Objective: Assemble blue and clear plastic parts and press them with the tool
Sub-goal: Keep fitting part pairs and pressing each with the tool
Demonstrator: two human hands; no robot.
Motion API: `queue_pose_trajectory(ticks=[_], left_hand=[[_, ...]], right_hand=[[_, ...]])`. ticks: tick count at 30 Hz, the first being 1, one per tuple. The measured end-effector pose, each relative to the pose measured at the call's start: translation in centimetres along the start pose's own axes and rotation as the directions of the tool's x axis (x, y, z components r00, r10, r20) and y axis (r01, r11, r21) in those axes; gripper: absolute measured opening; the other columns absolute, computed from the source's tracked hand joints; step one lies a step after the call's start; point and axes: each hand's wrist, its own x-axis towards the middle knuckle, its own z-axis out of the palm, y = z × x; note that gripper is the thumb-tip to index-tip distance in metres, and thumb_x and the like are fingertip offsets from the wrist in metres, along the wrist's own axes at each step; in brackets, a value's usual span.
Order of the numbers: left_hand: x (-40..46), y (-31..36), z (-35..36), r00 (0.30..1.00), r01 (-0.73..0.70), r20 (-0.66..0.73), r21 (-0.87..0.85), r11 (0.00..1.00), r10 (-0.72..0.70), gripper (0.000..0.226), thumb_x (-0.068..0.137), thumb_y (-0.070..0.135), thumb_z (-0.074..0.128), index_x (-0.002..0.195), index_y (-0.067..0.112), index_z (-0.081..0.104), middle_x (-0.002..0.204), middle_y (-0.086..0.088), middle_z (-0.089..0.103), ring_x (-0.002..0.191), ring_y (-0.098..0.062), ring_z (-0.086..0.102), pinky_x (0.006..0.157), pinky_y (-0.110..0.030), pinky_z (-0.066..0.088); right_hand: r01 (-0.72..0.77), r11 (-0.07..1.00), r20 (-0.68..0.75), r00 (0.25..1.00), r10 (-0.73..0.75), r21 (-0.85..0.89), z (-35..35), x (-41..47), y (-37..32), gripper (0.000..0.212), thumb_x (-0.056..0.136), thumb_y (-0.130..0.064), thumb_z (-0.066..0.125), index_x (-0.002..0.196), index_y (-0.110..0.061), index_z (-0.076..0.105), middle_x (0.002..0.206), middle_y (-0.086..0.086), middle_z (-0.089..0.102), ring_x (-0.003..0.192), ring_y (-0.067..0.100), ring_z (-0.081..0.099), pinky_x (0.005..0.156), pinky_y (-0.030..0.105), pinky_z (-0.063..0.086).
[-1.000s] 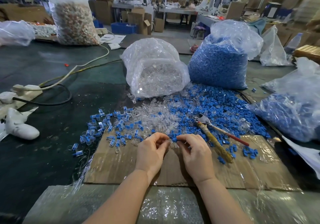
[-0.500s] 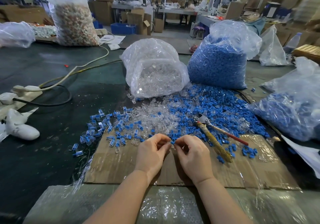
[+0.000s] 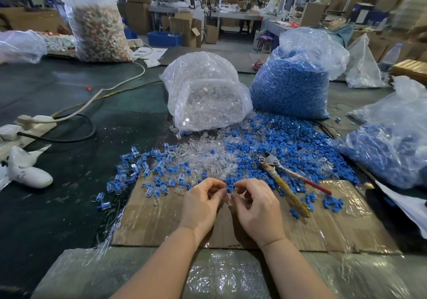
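My left hand [image 3: 203, 206] and my right hand [image 3: 256, 208] meet fingertip to fingertip above the cardboard sheet [image 3: 161, 220]. Between them sits a small blue part [image 3: 228, 189], pinched from both sides; a clear part by my right fingertips is hard to make out. Loose clear parts [image 3: 208, 160] and loose blue parts [image 3: 288, 144] lie heaped just beyond my fingers. Joined blue-and-clear pieces [image 3: 138, 171] are spread to the left. The pliers-like tool [image 3: 284, 183], with a wrapped handle and a red handle, lies to the right of my right hand.
A bag of clear parts [image 3: 205, 95] and a bag of blue parts [image 3: 293, 79] stand behind the heaps. Another bag of blue pieces [image 3: 392, 151] lies at the right. Cables and a power strip [image 3: 34, 119] and white gloves [image 3: 25, 171] lie at the left.
Both hands have lifted slightly off the cardboard and turned, and the blue part now shows between the fingertips. The tool and heaps have not moved.
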Motion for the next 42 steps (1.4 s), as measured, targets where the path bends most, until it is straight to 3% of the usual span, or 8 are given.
queue_pose_trajectory(ticks=[5,14,22,25,32,35,38,42], left_hand=[[0.0,-0.1,0.0,1.0,0.013,0.011,-0.041,0.999,-0.013,0.018,0.087,0.007,0.06,0.095,0.022,0.065,0.084,0.002,0.068,0.079,-0.006,0.065,0.075,-0.023,0.055],[-0.1,-0.1,-0.1,0.999,-0.043,0.015,0.039,0.998,0.042,0.021,0.087,0.01,0.061,0.088,0.031,0.064,0.084,0.009,0.068,0.08,0.0,0.063,0.076,-0.015,0.052],[0.0,-0.1,-0.1,0.999,-0.052,0.001,0.052,0.997,0.052,0.019,0.085,0.011,0.064,0.084,0.03,0.064,0.08,0.009,0.067,0.077,0.0,0.062,0.075,-0.015,0.051],[0.0,-0.1,0.0,0.999,-0.043,-0.001,0.057,0.997,0.043,0.018,0.085,0.01,0.065,0.083,0.028,0.065,0.079,0.008,0.067,0.077,-0.002,0.062,0.075,-0.016,0.052],[0.2,0.0,-0.1,1.0,-0.011,-0.024,0.054,0.999,0.012,0.021,0.084,0.009,0.066,0.079,0.029,0.062,0.077,0.008,0.065,0.075,-0.002,0.06,0.069,-0.009,0.047],[0.2,0.2,-0.1,1.0,-0.009,-0.021,0.076,0.997,0.01,0.023,0.084,0.009,0.065,0.078,0.03,0.06,0.077,0.011,0.063,0.073,0.002,0.057,0.066,-0.005,0.044],[0.3,0.4,-0.1,1.0,0.004,-0.02,0.066,0.998,-0.003,0.022,0.083,0.009,0.066,0.078,0.029,0.061,0.077,0.009,0.063,0.074,0.001,0.057,0.066,-0.005,0.044],[0.7,0.7,-0.3,0.997,0.075,-0.005,-0.023,0.997,-0.076,0.014,0.084,0.006,0.064,0.083,0.02,0.064,0.077,0.0,0.066,0.071,-0.008,0.062,0.065,-0.015,0.051]], right_hand=[[0.018,1.0,0.048,0.999,-0.019,0.019,0.0,0.0,0.1,0.022,0.073,-0.007,0.077,0.092,-0.013,0.069,0.083,-0.004,0.062,0.079,0.015,0.058,0.069,0.025,0.048],[0.026,1.0,0.045,0.999,-0.027,0.013,0.2,0.1,0.4,0.018,0.072,-0.014,0.079,0.088,-0.014,0.073,0.081,-0.002,0.061,0.077,0.017,0.06,0.066,0.03,0.05],[0.034,0.999,0.04,0.999,-0.034,0.016,0.1,0.2,0.0,0.024,0.08,-0.032,0.059,0.086,-0.013,0.073,0.08,-0.002,0.062,0.075,0.017,0.06,0.067,0.024,0.045],[0.046,0.999,0.044,0.998,-0.046,-0.003,0.1,0.1,0.1,0.014,0.077,-0.022,0.071,0.087,-0.013,0.072,0.08,-0.002,0.062,0.075,0.017,0.06,0.066,0.028,0.049],[-0.148,0.967,-0.069,0.988,0.137,-0.205,-0.9,0.5,1.0,0.03,0.078,-0.021,0.074,0.105,-0.01,0.067,0.1,0.005,0.064,0.095,0.024,0.059,0.086,0.038,0.041],[-0.414,0.765,-0.057,0.893,0.447,-0.494,-2.5,1.2,2.5,0.05,0.09,-0.038,0.055,0.133,-0.013,0.047,0.133,0.011,0.051,0.124,0.029,0.044,0.105,0.046,0.029],[-0.509,0.52,0.048,0.681,0.73,-0.686,-4.1,2.2,4.1,0.073,0.092,-0.053,0.039,0.149,-0.019,0.01,0.155,0.013,0.017,0.142,0.031,0.012,0.112,0.055,0.008],[-0.456,0.516,0.129,0.645,0.753,-0.725,-4.8,3.0,4.9,0.078,0.09,-0.059,0.039,0.149,-0.018,0.01,0.153,0.012,0.019,0.141,0.031,0.013,0.11,0.059,0.005]])
